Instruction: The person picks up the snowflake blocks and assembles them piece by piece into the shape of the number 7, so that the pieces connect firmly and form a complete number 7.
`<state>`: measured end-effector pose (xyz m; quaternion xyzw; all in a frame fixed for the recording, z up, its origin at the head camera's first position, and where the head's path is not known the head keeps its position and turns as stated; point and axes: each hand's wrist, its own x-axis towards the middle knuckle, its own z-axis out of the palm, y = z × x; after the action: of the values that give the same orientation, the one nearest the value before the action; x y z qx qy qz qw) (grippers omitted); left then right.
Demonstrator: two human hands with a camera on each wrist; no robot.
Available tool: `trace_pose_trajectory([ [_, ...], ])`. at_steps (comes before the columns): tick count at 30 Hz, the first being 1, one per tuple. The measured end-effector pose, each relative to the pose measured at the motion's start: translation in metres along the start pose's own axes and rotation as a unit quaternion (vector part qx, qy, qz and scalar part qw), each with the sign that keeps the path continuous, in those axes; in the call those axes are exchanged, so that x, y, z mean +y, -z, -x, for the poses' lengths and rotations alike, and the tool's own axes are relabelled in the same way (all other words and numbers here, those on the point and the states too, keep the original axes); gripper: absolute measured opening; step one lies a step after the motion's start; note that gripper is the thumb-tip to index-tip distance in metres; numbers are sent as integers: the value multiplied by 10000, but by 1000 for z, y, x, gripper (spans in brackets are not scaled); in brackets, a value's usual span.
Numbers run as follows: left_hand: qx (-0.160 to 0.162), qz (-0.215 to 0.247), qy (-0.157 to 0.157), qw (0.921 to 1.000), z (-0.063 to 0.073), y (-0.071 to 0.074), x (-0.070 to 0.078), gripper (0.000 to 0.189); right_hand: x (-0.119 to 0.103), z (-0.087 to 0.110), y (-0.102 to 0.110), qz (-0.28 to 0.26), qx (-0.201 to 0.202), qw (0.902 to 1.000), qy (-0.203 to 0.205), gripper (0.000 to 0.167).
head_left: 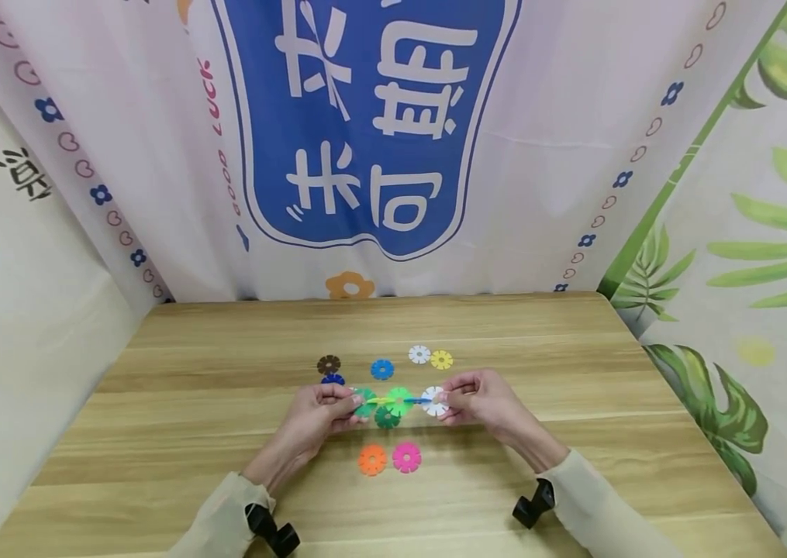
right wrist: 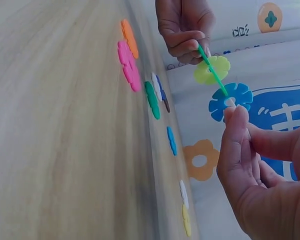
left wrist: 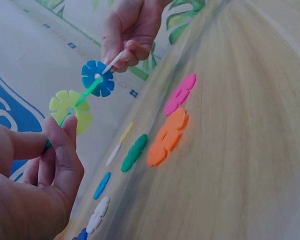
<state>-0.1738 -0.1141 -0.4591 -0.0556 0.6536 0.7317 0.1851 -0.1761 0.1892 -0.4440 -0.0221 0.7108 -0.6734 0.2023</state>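
Observation:
A short chain of slotted, flower-shaped plastic discs spans the space between both hands above the table. At its left end, my left hand point(head_left: 319, 417) pinches a dark green disc point(head_left: 367, 409) between thumb and fingers. My right hand point(head_left: 485, 399) pinches the white disc point(head_left: 429, 407) at the other end. Between them are a yellow disc point(left wrist: 60, 100), a bright green disc point(head_left: 402, 392) and a blue disc point(left wrist: 93, 69), joined through their slots. Fingers cover part of both end discs. Below the chain lies a loose dark green disc point(head_left: 387, 423).
Loose discs lie on the wooden table point(head_left: 226, 341): brown point(head_left: 324, 360), dark blue point(head_left: 333, 379), light blue point(head_left: 376, 370), white point(head_left: 413, 355) and yellow point(head_left: 436, 359) behind the hands; orange point(head_left: 366, 459) and pink point(head_left: 413, 459) nearer. A printed curtain point(head_left: 547, 194) hangs along the back edge.

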Motion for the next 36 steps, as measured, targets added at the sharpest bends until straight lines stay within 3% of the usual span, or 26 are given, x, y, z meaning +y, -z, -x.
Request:
trace_pose_trajectory([
  [4,-30,100,90,9999,-1,0,-2,12,-4,-1,1,2,18,10000,56,25],
  [12,-383,176,168,9990,3,12,-1,12,-8,-9,-4,263,129,9993,251,22],
  [16,-653,-144,197,9976,2,16,3,12,-4,-13,0,253,78,9996,139,22],
  [20,-807,-633,128,9946,1,16,8,15,-2,-14,6,420,-267,9987,137,22],
  [26,-1235,-1554,-127,9800,-3,-4,12,36,-10,-17,-2,726,-862,9933,252,22],
  [29,-1531,-1654,-70,9743,-5,-18,10,35,-11,-20,-13,690,-1090,9913,245,20],
  [32,-1555,-1661,-21,9738,-6,-26,6,29,-10,-21,-21,695,-1194,9902,209,19],
  [36,-1421,-1727,-96,9746,-6,-27,3,24,-12,-24,-19,929,-1111,9892,221,25],
])
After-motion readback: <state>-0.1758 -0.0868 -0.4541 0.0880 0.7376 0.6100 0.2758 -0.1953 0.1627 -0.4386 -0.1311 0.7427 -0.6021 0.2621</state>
